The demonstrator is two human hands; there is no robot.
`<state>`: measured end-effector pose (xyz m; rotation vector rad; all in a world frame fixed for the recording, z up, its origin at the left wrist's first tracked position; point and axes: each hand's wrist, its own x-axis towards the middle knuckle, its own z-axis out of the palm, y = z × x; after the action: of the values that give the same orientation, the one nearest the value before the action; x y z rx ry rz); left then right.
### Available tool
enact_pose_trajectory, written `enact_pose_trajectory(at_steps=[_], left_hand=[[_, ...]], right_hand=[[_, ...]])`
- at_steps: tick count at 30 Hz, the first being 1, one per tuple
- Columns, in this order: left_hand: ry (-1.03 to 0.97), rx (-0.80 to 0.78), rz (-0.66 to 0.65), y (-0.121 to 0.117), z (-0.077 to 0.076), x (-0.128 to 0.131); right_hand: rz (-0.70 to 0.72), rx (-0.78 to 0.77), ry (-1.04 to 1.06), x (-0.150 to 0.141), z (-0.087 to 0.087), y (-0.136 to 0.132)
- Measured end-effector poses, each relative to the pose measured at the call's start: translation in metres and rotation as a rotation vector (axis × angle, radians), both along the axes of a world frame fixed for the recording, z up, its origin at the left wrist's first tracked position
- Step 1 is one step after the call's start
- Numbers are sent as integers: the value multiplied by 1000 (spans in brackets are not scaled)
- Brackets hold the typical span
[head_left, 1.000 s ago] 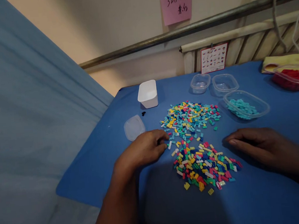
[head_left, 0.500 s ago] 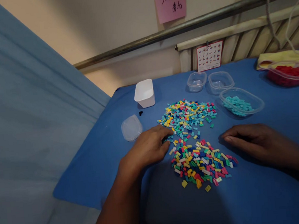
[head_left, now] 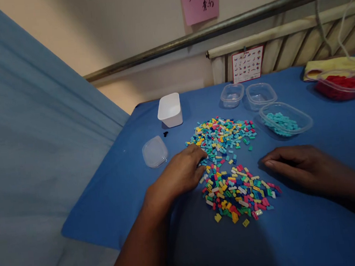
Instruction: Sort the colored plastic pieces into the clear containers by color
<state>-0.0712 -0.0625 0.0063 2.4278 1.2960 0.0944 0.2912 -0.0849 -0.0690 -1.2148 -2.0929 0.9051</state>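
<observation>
Two heaps of small plastic bricks in mixed colours lie on a blue cloth: a far heap [head_left: 223, 135] and a near heap [head_left: 238, 192]. My left hand [head_left: 183, 172] rests palm down at the left edge of the heaps, fingers curled, its fingertips among the bricks between them. What the fingertips hold is hidden. My right hand [head_left: 296, 165] lies on the cloth to the right of the near heap, fingers loosely bent and pointing left, holding nothing that I can see.
A clear tub of light-blue bricks [head_left: 285, 118] stands right of the far heap, with two empty clear tubs [head_left: 247, 95] behind it. A white tub [head_left: 169, 109] and a clear lid [head_left: 154, 152] sit at the left. A tub of red bricks [head_left: 339, 86] is far right.
My left hand has slid a little forward and right, into the edge of the bricks. The right hand has stayed put. The view has shifted slightly.
</observation>
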Motion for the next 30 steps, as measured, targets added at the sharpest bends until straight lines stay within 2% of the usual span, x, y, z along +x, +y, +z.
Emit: enact_pose_trajectory(at_steps=[10,23,27,30], left_hand=[[51,-14,25,8,4,11],[203,48,59,8,7,23],[165,34,120,10,5,18],[108,23,100,11,2,14]], right_hand=[[1,-15,-7,2,-1,-1],[6,-48,4,0,3,-1],[7,-62,24,-1,5,0],[14,-61,27,-1,6,1]])
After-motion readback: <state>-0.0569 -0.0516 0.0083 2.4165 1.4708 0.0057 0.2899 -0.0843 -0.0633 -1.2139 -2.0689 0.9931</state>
